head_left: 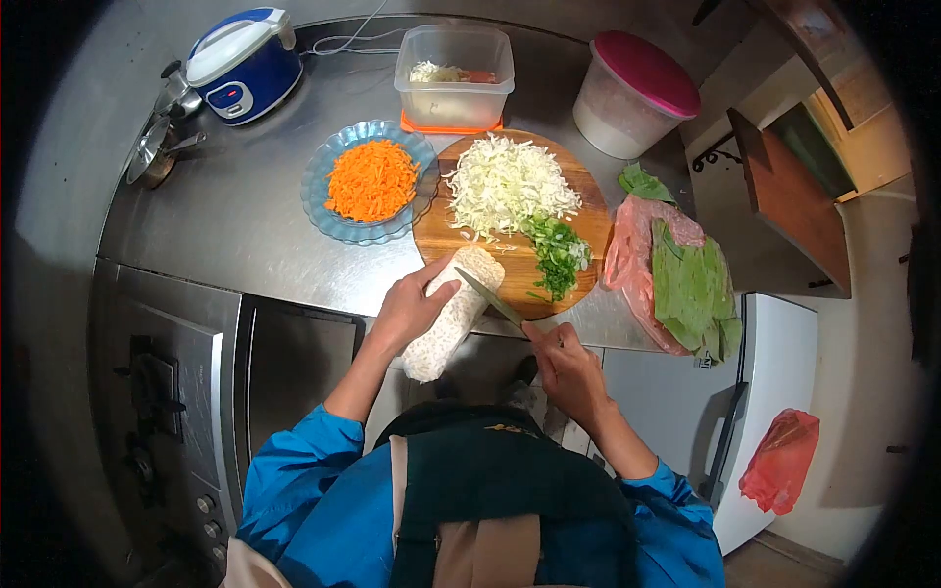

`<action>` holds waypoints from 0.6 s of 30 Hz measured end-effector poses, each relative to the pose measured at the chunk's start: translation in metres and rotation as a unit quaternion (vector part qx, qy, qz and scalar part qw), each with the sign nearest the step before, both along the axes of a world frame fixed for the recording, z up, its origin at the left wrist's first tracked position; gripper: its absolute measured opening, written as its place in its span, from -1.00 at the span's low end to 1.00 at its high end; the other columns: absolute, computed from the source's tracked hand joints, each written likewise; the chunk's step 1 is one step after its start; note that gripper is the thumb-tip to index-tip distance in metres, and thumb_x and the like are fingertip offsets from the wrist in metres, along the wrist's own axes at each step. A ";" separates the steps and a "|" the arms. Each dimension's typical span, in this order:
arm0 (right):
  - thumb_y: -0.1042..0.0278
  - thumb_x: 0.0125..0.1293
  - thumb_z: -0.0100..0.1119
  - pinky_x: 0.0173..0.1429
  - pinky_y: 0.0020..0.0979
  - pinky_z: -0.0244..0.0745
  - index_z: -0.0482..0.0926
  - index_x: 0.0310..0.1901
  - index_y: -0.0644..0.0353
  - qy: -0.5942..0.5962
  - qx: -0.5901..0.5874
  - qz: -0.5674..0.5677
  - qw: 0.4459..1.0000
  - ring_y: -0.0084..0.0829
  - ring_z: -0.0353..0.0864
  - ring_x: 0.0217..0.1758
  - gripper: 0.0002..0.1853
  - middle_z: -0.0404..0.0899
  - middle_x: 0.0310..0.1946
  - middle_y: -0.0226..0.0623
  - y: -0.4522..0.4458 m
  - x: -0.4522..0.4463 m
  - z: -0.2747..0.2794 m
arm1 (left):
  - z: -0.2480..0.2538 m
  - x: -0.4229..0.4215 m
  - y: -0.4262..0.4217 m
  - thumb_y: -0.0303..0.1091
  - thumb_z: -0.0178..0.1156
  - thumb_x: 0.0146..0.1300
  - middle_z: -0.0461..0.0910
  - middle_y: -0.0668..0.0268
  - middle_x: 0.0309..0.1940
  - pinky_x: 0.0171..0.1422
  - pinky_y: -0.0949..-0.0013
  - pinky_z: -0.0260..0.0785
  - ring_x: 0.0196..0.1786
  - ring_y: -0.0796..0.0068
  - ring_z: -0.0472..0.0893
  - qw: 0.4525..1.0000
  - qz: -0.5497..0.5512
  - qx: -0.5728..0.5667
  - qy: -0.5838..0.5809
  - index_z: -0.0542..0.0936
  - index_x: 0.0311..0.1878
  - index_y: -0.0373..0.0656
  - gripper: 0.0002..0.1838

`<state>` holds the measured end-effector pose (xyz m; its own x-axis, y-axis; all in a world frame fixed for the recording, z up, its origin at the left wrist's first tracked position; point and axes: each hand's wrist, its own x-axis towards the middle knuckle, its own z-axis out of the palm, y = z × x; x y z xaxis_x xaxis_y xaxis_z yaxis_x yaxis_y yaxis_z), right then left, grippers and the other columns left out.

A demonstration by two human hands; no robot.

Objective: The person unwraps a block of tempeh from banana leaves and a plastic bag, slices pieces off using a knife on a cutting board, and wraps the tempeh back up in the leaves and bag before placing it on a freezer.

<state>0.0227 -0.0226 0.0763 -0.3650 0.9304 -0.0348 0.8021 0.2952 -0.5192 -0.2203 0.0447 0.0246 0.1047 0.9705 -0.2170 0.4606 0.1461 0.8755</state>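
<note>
My left hand (416,309) is closed around a long white block of tempeh (443,334). The block's far end rests on the round wooden cutting board (453,238), and its near end juts out past the counter edge. In my right hand (569,365) is a knife (493,299), its tip pointing up and left at the tempeh near my left fingers. Whether the blade touches the block I cannot tell. On the board lie a heap of shredded cabbage (510,183) and a smaller pile of chopped green onion (558,257).
Left of the board is a blue glass plate (318,208) of shredded carrot (371,180). Behind stand a clear plastic container (455,102) and a pink-lidded tub (627,103). A plastic bag (632,260) and banana leaf (689,289) lie right. A rice cooker (242,71) is back left.
</note>
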 end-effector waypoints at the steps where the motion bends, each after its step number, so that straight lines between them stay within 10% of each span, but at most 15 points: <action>1: 0.45 0.20 0.00 -0.36 -0.10 0.50 0.40 0.13 0.00 -0.008 -0.007 0.002 1.000 -0.05 0.58 -0.38 -0.58 0.41 -0.26 -0.13 0.001 0.001 -0.001 | -0.001 0.000 -0.001 -0.09 0.14 0.20 0.53 -0.02 -0.03 0.03 0.29 0.36 -0.08 0.09 0.58 1.000 0.003 0.015 0.001 0.41 0.20 -0.08 -0.48; 18: 0.47 0.16 0.03 -0.43 -0.22 0.50 0.37 0.12 0.08 -0.037 0.009 0.040 0.998 -0.14 0.53 -0.46 -0.56 0.38 -0.35 -0.17 0.005 0.004 -0.010 | -0.001 0.007 0.000 -0.19 0.16 0.20 0.61 0.06 -0.47 -0.28 0.37 0.37 -0.50 0.42 0.53 0.999 0.028 0.002 -0.023 0.50 0.10 -0.18 -0.56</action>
